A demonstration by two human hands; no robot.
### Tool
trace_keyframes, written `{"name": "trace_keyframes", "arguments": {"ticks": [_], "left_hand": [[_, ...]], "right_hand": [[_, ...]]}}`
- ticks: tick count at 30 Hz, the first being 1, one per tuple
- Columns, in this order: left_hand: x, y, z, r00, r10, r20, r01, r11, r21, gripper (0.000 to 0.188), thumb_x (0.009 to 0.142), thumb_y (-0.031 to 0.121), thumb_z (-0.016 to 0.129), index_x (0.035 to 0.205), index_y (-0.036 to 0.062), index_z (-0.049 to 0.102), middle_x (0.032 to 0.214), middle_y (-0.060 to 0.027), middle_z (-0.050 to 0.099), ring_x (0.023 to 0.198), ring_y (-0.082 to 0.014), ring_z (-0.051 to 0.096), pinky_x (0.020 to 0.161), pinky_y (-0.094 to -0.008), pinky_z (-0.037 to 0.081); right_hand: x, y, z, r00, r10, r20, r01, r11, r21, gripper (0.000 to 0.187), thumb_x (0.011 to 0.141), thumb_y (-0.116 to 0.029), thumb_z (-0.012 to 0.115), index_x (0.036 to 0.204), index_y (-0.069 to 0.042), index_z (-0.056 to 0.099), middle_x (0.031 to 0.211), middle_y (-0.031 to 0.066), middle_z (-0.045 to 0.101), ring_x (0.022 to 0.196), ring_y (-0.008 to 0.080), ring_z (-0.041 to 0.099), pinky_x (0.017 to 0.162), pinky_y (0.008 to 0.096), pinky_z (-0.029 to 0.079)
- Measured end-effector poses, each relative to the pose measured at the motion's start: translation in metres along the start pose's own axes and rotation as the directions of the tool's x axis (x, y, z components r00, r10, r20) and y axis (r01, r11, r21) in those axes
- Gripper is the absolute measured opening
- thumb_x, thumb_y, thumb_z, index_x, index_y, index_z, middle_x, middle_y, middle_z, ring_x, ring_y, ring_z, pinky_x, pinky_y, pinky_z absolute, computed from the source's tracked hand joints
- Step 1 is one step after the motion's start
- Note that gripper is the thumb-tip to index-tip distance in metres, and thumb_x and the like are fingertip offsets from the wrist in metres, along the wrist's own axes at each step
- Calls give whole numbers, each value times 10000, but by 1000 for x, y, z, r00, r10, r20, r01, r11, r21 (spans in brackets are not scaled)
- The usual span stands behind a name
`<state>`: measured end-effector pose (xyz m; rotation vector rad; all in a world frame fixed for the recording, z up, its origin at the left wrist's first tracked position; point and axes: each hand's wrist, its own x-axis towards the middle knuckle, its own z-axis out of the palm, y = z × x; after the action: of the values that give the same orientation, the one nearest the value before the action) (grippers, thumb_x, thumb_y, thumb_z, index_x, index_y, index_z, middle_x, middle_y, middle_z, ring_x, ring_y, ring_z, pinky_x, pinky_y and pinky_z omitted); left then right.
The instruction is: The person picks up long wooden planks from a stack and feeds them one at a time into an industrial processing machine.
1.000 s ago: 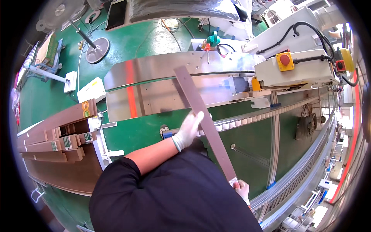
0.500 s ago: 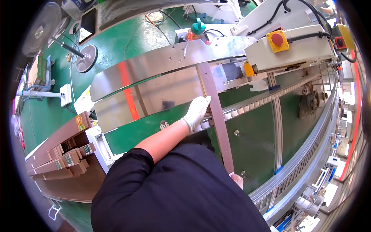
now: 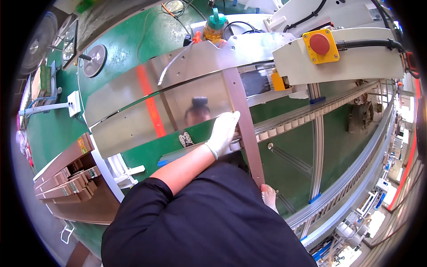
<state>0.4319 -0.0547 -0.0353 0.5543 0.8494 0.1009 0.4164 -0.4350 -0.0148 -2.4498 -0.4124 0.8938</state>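
A long, narrow brown board [image 3: 243, 116] with small holes near its ends lies across the metal table edge and the roller rail, its near end beside my body. My left hand [image 3: 224, 132], in a white glove, grips the board's left edge near its middle. At the near end, my right hand [image 3: 267, 195] has its fingers on the board; its glove leaves the fingertips bare, and my dark shirt hides part of it. Beneath the board's far end is a shiny steel plate [image 3: 133, 127] with a reflection in it.
A white machine arm [image 3: 356, 64] with a red stop button [image 3: 319, 43] stands at the right. The roller rail [image 3: 302, 119] runs below it. A bottle [image 3: 214, 27] stands behind the plate. On the left is a brown rack [image 3: 89, 204] holding boards.
The view has shifted, so the machine arm appears larger and more of my right hand shows. My left hand keeps its grip on the board, which has barely moved.
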Motion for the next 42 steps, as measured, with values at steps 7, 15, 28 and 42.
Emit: {"name": "trace_keyframes", "arguments": {"ticks": [7,15,28,42], "left_hand": [[47,-28,35,982,187,26,-188,953,237,302,1099,255,556,985,-3,663,909,-84,712,795,-207,718,743,-357,604],[73,-30,114,998,57,2,-57,995,86,340,1113,261,553,911,6,650,798,5,620,732,-83,572,682,-280,508],[162,-76,229,997,68,26,-70,995,66,369,1099,309,571,867,23,603,802,20,533,716,-97,482,650,-320,430],[223,-68,338,971,-147,190,39,876,480,446,1078,392,550,1291,4,607,1244,-126,703,1057,-285,717,925,-417,604]], "right_hand": [[32,32,-43,1000,-11,-8,11,999,38,632,1095,-509,483,794,39,577,748,205,569,710,405,556,687,453,454],[73,78,-99,1000,19,15,-19,999,41,656,1093,-525,476,778,43,566,740,200,563,698,385,561,676,453,448],[145,129,-205,988,151,14,-150,958,244,632,1055,-552,582,831,38,607,734,54,571,709,161,498,643,356,433],[233,139,-305,831,24,-556,-167,964,-207,487,995,-365,689,1273,34,661,1184,220,708,1125,349,683,982,447,529]]}}
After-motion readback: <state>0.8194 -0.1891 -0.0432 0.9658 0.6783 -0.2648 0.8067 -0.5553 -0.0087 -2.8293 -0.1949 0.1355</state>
